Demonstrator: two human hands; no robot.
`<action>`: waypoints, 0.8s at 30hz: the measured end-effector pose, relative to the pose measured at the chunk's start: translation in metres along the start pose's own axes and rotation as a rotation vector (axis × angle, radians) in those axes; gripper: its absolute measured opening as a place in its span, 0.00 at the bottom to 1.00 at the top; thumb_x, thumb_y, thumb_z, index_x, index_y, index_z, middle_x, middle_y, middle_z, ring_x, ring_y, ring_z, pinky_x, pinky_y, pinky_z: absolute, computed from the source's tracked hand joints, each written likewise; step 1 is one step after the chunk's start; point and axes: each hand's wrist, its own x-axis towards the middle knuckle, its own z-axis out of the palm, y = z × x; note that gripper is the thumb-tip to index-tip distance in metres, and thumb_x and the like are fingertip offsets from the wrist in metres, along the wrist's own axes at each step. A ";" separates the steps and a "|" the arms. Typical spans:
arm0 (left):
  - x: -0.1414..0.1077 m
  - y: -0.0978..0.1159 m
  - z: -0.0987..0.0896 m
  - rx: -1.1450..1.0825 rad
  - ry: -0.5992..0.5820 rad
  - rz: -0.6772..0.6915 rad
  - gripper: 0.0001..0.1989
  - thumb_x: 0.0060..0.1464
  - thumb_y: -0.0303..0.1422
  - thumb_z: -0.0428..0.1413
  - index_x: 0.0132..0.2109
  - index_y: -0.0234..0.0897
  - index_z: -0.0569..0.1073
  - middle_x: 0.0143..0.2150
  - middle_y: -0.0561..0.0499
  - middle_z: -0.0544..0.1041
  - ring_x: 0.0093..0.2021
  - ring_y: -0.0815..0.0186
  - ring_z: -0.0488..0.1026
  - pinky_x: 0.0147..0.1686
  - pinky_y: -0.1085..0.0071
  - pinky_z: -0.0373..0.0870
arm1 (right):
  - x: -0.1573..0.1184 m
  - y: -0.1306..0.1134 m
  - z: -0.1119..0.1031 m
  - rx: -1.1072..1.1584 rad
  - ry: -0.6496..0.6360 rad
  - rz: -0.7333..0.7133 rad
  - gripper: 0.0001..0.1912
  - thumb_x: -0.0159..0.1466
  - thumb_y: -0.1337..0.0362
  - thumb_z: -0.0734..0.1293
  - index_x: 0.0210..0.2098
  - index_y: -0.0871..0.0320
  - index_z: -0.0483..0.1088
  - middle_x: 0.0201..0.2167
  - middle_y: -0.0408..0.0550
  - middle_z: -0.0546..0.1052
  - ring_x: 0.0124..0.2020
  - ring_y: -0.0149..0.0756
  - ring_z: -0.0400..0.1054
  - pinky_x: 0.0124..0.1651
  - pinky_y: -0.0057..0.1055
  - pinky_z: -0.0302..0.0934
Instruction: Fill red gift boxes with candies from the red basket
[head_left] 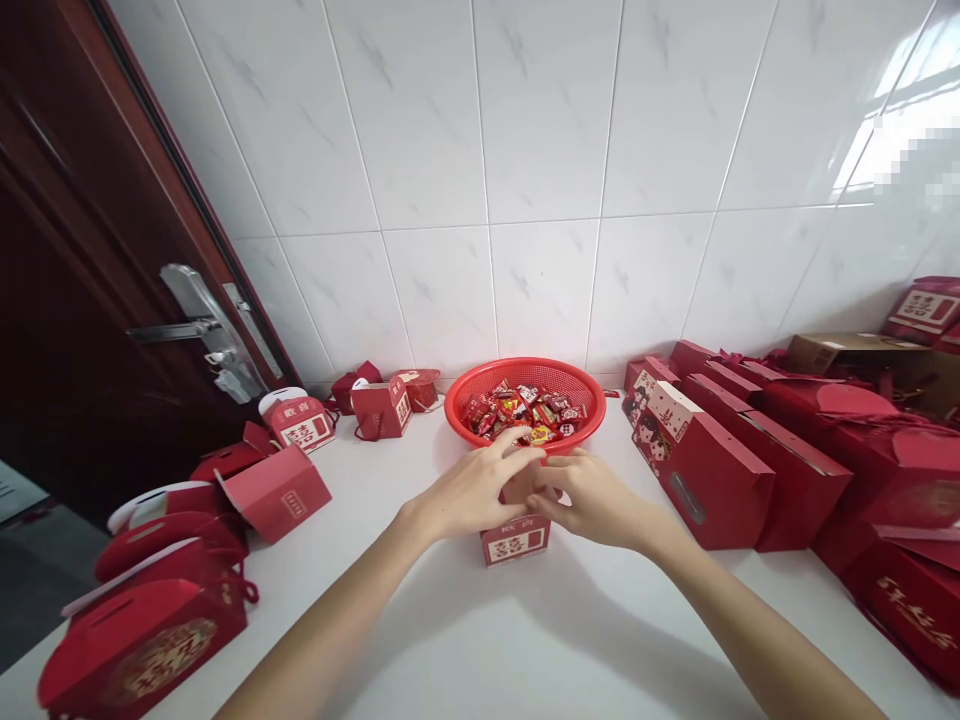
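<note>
A small red candy box (pixel 516 541) with a cream label and Chinese characters stands upright on the white table, in front of the candy basket. My left hand (pixel 476 490) is at its upper left, fingers curled round the top. From the right, my right hand (pixel 585 495) grips the upper edge with thumb and fingers bent inward. Between the hands the top flaps show only in part, and the inside of the box is hidden. Just behind is a red plastic basket (pixel 459 425) holding many wrapped candies (pixel 525 405).
Finished-looking red gift boxes (pixel 169 640) line the left side, with an open-flapped box (pixel 277 490) among them. Flat-sided red boxes (pixel 712 480) stand in rows at right, near a brown carton (pixel 847 350). A tiled wall (pixel 540 270) closes the back; a door handle (pixel 176 330) is at left.
</note>
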 end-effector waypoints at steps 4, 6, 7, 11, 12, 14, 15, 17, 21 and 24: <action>-0.017 -0.005 -0.020 0.031 -0.017 -0.081 0.30 0.54 0.33 0.59 0.64 0.50 0.68 0.69 0.49 0.63 0.58 0.53 0.72 0.52 0.64 0.71 | -0.003 0.001 -0.009 0.027 -0.100 0.179 0.07 0.64 0.60 0.70 0.35 0.57 0.74 0.28 0.44 0.77 0.26 0.32 0.65 0.31 0.29 0.52; -0.025 -0.008 -0.026 0.017 -0.085 -0.138 0.34 0.53 0.37 0.61 0.67 0.53 0.65 0.66 0.50 0.67 0.59 0.52 0.71 0.53 0.63 0.70 | -0.005 0.002 -0.014 0.009 -0.147 0.242 0.13 0.63 0.53 0.72 0.38 0.56 0.74 0.27 0.44 0.76 0.27 0.35 0.67 0.29 0.28 0.50; -0.028 -0.009 -0.026 0.015 -0.129 -0.175 0.35 0.53 0.40 0.61 0.68 0.54 0.63 0.64 0.49 0.70 0.59 0.51 0.70 0.54 0.62 0.69 | -0.006 0.001 -0.015 0.003 -0.164 0.265 0.16 0.61 0.51 0.73 0.40 0.55 0.73 0.27 0.44 0.76 0.27 0.36 0.68 0.29 0.28 0.50; -0.036 -0.008 -0.019 0.049 -0.220 -0.367 0.38 0.54 0.51 0.58 0.70 0.47 0.62 0.60 0.42 0.73 0.61 0.44 0.67 0.54 0.57 0.67 | -0.007 -0.002 -0.015 0.093 -0.245 0.311 0.28 0.56 0.47 0.75 0.48 0.54 0.66 0.33 0.44 0.76 0.32 0.39 0.72 0.31 0.28 0.55; -0.037 -0.006 -0.017 0.055 -0.214 -0.400 0.37 0.55 0.51 0.57 0.69 0.47 0.62 0.61 0.41 0.73 0.62 0.44 0.66 0.54 0.57 0.67 | -0.007 -0.003 -0.014 0.125 -0.271 0.319 0.30 0.56 0.47 0.76 0.50 0.53 0.65 0.35 0.45 0.77 0.34 0.40 0.72 0.32 0.28 0.57; -0.040 -0.003 -0.015 0.034 -0.196 -0.430 0.35 0.57 0.50 0.55 0.69 0.48 0.62 0.61 0.43 0.73 0.60 0.45 0.69 0.51 0.58 0.68 | -0.007 -0.002 -0.012 0.178 -0.320 0.333 0.34 0.54 0.46 0.76 0.52 0.53 0.63 0.37 0.46 0.76 0.36 0.41 0.72 0.33 0.29 0.58; -0.041 -0.002 -0.015 0.006 -0.184 -0.435 0.34 0.57 0.49 0.55 0.68 0.49 0.62 0.60 0.44 0.74 0.57 0.47 0.71 0.48 0.60 0.70 | -0.007 -0.001 -0.012 0.205 -0.340 0.337 0.35 0.53 0.46 0.77 0.53 0.52 0.62 0.37 0.46 0.75 0.36 0.41 0.72 0.34 0.29 0.59; -0.043 -0.002 -0.015 -0.068 -0.168 -0.446 0.34 0.55 0.48 0.57 0.66 0.47 0.64 0.56 0.45 0.77 0.50 0.50 0.76 0.41 0.65 0.71 | -0.008 0.002 -0.011 0.264 -0.376 0.339 0.37 0.51 0.46 0.77 0.53 0.52 0.61 0.35 0.45 0.74 0.36 0.40 0.70 0.33 0.28 0.59; -0.044 -0.013 -0.011 -0.283 -0.185 -0.423 0.36 0.50 0.46 0.62 0.64 0.46 0.65 0.52 0.49 0.80 0.47 0.53 0.78 0.37 0.69 0.72 | -0.009 0.010 -0.010 0.385 -0.411 0.346 0.40 0.48 0.47 0.78 0.52 0.52 0.58 0.32 0.40 0.72 0.31 0.35 0.66 0.30 0.26 0.58; -0.042 -0.028 -0.004 -0.438 -0.192 -0.415 0.41 0.48 0.45 0.64 0.68 0.43 0.62 0.54 0.48 0.79 0.50 0.54 0.77 0.42 0.68 0.73 | -0.009 0.014 -0.009 0.469 -0.419 0.373 0.40 0.48 0.46 0.78 0.50 0.52 0.56 0.33 0.40 0.71 0.30 0.33 0.66 0.30 0.27 0.60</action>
